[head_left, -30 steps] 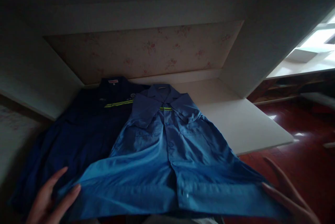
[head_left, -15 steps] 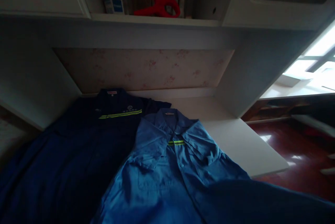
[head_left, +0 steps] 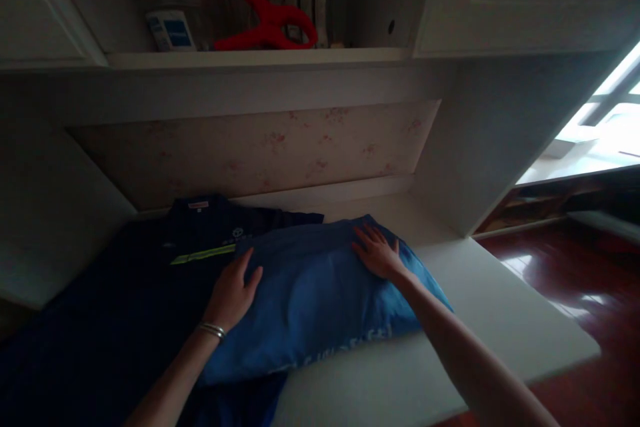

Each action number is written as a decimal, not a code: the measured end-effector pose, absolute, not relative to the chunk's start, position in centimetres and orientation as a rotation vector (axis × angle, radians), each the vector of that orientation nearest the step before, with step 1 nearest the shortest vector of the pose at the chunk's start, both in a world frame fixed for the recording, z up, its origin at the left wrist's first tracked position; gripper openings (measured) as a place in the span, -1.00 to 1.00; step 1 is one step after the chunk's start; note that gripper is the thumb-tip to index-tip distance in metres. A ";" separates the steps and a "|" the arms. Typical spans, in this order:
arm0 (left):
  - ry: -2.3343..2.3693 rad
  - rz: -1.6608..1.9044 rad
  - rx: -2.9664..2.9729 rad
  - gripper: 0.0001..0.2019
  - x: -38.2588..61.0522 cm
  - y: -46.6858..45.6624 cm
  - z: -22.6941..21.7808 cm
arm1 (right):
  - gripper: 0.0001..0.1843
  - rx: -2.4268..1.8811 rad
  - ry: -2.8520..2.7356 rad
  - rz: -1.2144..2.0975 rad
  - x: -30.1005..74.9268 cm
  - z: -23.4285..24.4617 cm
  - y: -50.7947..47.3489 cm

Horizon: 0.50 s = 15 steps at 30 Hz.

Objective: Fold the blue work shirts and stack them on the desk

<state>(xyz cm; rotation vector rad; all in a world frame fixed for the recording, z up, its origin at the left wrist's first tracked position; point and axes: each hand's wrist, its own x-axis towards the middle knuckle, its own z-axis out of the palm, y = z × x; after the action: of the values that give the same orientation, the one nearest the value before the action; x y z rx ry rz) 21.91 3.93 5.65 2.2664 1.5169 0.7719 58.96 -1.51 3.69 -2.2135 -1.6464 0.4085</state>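
A blue work shirt (head_left: 315,280), folded over on itself, lies on the white desk, its collar hidden under the fold. Some pale lettering runs along its near edge. My left hand (head_left: 235,290), a silver bracelet at its wrist, is at the shirt's left side with thumb and fingers apart. On the upper right part of the shirt rests my right hand (head_left: 377,252), palm down and fingers spread. A dark navy work shirt (head_left: 115,307) with a yellow-green stripe lies spread out to the left, partly beneath the blue one.
The white desk (head_left: 510,307) ends at the right above a red-brown floor (head_left: 565,267). Overhead, a shelf (head_left: 260,59) holds a red spring clamp (head_left: 273,24) and a labelled clear jar (head_left: 173,30). Side panels (head_left: 500,127) flank the desk, and a bright window is at right.
The blue shirt's lower part has come up over its collar and sleeves, so it now lies folded. Both my hands have come into view on it. The camera view has shifted.
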 end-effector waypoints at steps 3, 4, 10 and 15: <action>1.524 0.528 2.578 -0.48 23.9 3.5 2.7 | -0.40 -2.396 -1.788 0.338 58.0 -0.3 -1.3; 1.532 0.472 2.630 -0.49 24.6 3.5 2.2 | -0.39 -2.410 -1.797 0.319 58.5 -1.2 -1.3; 1.473 0.307 2.838 -0.45 30.1 6.7 1.3 | -0.36 -2.469 -1.738 0.228 66.4 -3.1 0.6; 1.311 0.230 2.881 -0.42 37.6 11.5 -0.9 | -0.35 -2.586 -1.662 0.205 74.5 -3.8 3.2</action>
<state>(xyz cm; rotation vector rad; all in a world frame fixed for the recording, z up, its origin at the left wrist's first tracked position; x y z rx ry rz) 37.56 11.45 -0.94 2.8807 1.3113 0.2301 74.47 3.24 -3.81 -2.5864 -1.6624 0.2055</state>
